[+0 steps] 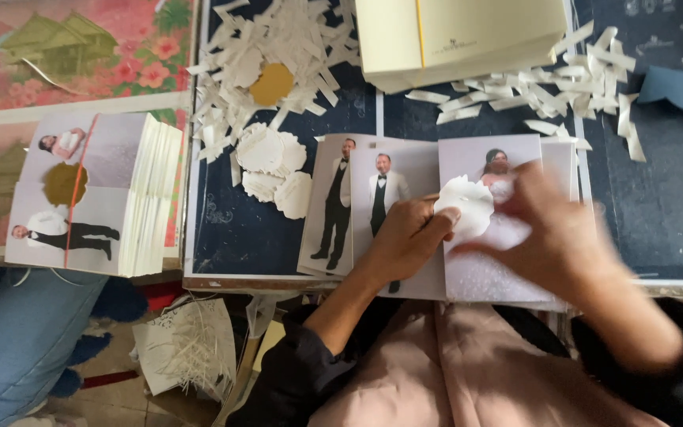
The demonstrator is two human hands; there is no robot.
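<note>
We hold a white scalloped paper piece (465,207) over the open photo album (405,261), just above the right-hand page with the figure in a white gown. Our left hand (405,237) pinches its lower left edge between thumb and fingers, with the wrist resting on the page, which appears to keep the spread flat. Our right hand (555,229) is blurred; its fingers reach the piece from the right, but we cannot tell whether they are closed on it.

Further left on the dark work board (223,229) lie more scalloped white pieces (274,170) and a gold one (271,83) among paper strips (294,39). A cream box (460,39) sits above the album; its contents are hidden. A second stacked album (96,194) lies at far left.
</note>
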